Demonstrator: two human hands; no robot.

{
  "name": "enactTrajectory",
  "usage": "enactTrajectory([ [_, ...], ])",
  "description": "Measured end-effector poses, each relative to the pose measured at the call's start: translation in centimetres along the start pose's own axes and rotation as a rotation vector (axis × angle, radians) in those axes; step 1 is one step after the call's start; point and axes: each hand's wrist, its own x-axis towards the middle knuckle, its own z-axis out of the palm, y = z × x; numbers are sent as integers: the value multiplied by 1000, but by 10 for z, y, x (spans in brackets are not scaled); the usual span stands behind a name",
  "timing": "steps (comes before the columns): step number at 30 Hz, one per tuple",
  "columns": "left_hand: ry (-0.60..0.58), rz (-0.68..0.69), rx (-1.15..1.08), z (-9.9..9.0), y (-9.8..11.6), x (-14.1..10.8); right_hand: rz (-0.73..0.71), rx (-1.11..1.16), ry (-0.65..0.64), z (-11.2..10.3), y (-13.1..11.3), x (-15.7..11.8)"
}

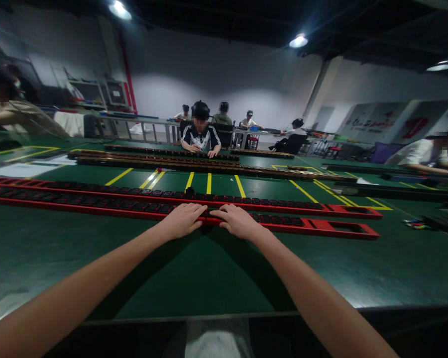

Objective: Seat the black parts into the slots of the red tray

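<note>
Left hand (185, 219), right hand (238, 220), fingers loosely spread on long red frame (320, 227), black squares (278, 219)

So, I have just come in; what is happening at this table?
Someone has their left hand and right hand on the nearer red rail, which carries a row of black pieces. A second red rail lies just behind it on the green table. Opposite, another person is bent over long dark strips.

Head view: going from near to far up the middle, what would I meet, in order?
Green table's near edge, near red rail with black pieces, far red rail, short yellow strips, long dark rails, seated person in striped top, back wall.
</note>
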Motion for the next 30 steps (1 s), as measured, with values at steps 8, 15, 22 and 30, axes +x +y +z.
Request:
enactTrajectory([
  [8, 15, -40, 2, 2, -1, -1, 68, 79, 34, 0, -1, 0],
  [15, 54, -170, 65, -8, -1, -2, 88, 114, 25, -5, -2, -2],
  [22, 8, -237, 90, -8, -7, -2, 106, 131, 22, -7, -4, 0],
  [30, 0, -235, 61, -6, -7, -2, 125, 88, 71, 0, -11, 6],
])
